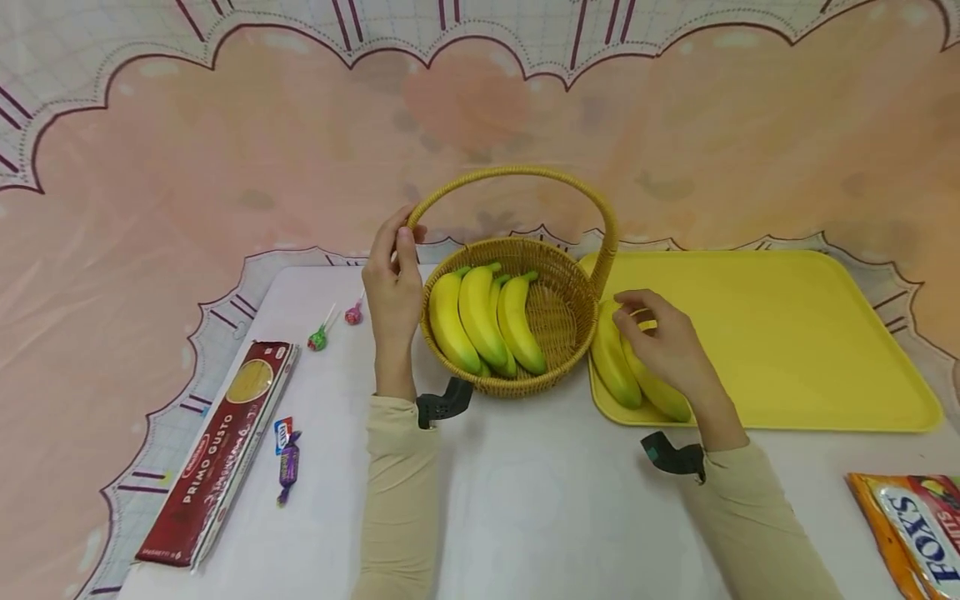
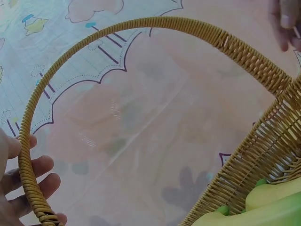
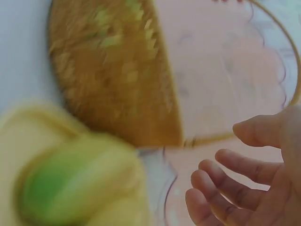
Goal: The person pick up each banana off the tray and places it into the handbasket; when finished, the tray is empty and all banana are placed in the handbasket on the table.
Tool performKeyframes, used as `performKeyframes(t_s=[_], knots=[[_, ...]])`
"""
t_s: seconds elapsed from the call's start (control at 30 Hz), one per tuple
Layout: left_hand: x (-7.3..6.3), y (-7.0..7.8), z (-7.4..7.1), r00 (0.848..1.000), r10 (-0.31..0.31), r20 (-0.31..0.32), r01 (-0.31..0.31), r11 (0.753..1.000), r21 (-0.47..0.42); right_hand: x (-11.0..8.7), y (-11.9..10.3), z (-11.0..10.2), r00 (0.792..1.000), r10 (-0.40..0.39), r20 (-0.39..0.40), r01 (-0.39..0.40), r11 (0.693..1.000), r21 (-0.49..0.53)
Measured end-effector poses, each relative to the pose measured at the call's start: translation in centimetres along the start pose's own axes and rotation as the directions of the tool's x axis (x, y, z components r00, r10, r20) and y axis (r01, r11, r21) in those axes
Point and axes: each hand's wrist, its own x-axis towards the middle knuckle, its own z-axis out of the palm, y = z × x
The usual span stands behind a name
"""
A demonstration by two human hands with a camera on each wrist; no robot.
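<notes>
Fingers of the left hand (image 1: 393,287) grip the basket handle (image 1: 517,172) (right hand (image 1: 660,337) seemingly hovering).

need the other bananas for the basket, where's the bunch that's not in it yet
In the head view the loose bananas lie on the near left corner of the yellow tray, just right of the basket, under the right hand.
</notes>
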Motion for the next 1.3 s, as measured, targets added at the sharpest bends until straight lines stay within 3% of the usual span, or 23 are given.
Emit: performKeyframes(t_s=[0.2, 0.47, 0.63, 0.87, 1.3], knots=[[0.0, -0.1, 0.0, 1.0, 0.015, -0.015, -0.014, 1.0, 0.007, -1.7, 2.9, -1.1, 0.993, 0.09, 0.072, -0.083, 0.992, -0.095], [0.3, -0.1, 0.1, 0.999, 0.026, -0.024, -0.026, 1.0, -0.001, -3.0, 5.2, -1.2, 0.953, 0.19, 0.237, -0.15, 0.973, -0.177], [0.4, -0.2, 0.1, 0.999, 0.022, -0.027, -0.022, 1.0, 0.003, -3.3, 5.4, -1.4, 0.951, 0.21, 0.228, -0.167, 0.967, -0.193], [0.9, -3.8, 0.4, 0.998, 0.057, -0.036, -0.057, 0.998, -0.006, -3.9, 5.6, -1.9, 0.955, 0.218, 0.201, -0.179, 0.964, -0.198], [1.1, -3.9, 0.4, 0.998, 0.055, -0.028, -0.055, 0.998, -0.005, -5.8, 3.6, -2.5, 0.98, 0.099, 0.172, -0.072, 0.985, -0.154]])
